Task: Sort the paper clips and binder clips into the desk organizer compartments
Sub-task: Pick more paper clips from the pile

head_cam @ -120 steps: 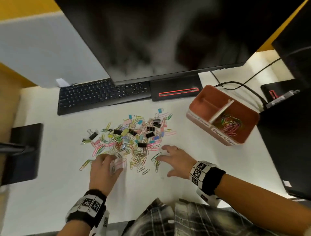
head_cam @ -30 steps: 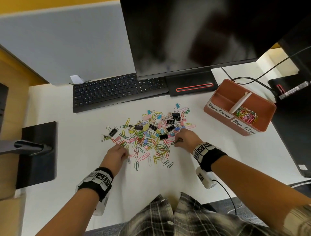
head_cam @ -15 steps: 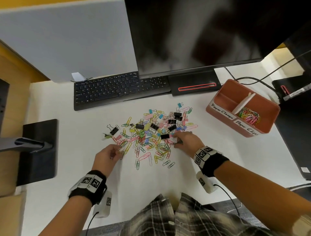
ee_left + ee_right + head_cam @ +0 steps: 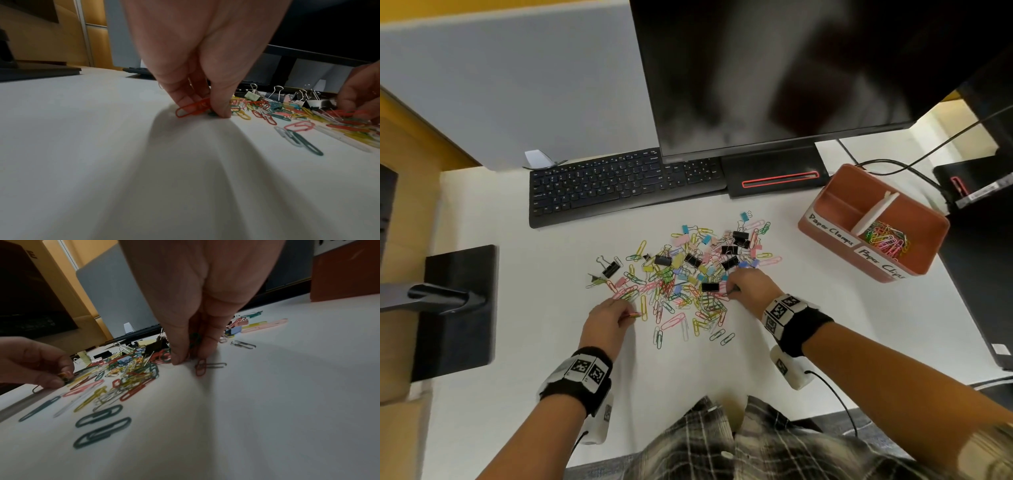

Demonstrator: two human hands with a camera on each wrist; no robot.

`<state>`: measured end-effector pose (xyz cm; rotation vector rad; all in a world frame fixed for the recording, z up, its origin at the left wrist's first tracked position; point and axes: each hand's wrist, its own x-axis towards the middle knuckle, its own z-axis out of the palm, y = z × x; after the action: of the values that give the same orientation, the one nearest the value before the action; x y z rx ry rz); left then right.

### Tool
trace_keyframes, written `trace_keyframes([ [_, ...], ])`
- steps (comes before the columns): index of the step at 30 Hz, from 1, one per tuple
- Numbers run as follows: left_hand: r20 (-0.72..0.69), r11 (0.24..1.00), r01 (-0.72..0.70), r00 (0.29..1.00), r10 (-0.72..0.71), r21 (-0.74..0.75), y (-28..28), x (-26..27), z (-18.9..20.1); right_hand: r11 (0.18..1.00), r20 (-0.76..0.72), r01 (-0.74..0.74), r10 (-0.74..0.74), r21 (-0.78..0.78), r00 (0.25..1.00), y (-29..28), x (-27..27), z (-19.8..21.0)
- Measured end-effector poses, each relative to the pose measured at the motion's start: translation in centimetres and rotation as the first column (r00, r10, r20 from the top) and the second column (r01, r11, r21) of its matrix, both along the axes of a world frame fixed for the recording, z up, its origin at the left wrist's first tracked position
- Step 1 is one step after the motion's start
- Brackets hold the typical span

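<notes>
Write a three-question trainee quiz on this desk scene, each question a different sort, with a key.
1. True or false: the organizer compartment labelled Paper Clamps already holds binder clips.
2. What does the left hand pinch? A) a black binder clip B) an orange-red paper clip C) a cable
3. Fill in: the organizer stands on the desk to the ____ of the clip pile, on the person's own sides.

Key: 1 false, it looks empty, while coloured paper clips lie in the other compartment. 2 B. 3 right.
</notes>
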<state>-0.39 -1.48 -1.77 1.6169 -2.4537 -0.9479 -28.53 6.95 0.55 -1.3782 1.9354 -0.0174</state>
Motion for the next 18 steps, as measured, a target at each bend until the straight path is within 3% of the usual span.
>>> trace_keyframes([
  [12, 0.130, 0.998, 0.002, 0.991, -0.011, 0.070, 0.0, -1.7, 2.1, 0.991, 0.056, 0.050, -0.043, -0.125, 0.997, 2.0, -2.7, 1.0],
  [18, -0.046, 0.987, 0.158, 0.986, -0.158, 0.013, 0.9, -8.2, 8.3, 0.882, 0.049, 0.185, -0.182, -0.434, 0.982, 6.0, -10.0, 7.0],
])
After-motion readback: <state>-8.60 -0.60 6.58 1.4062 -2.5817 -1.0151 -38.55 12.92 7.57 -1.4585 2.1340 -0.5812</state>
